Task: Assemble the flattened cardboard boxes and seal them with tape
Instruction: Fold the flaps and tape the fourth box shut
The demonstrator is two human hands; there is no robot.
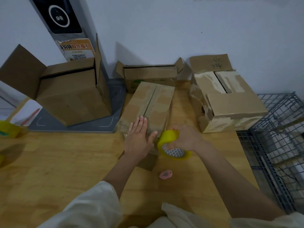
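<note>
Pink cutter (165,174) idle near table's (65,162) front edge. Left hand (139,137) flat, pressing middle box (151,102); right hand (185,139) grips yellow tape roll (167,142) at its near end. Seam looks untaped; other boxes still open.

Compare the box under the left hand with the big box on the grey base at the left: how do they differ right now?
The box under the left hand has its top flaps folded shut, meeting at a centre seam; the big box on the grey base has flaps standing open. The first is lower and narrower, the second taller and bulkier. The left hand presses flat on the first while the right hand grips the yellow tape roll beside it; nothing touches the second. Both are plain brown cardboard.
</note>
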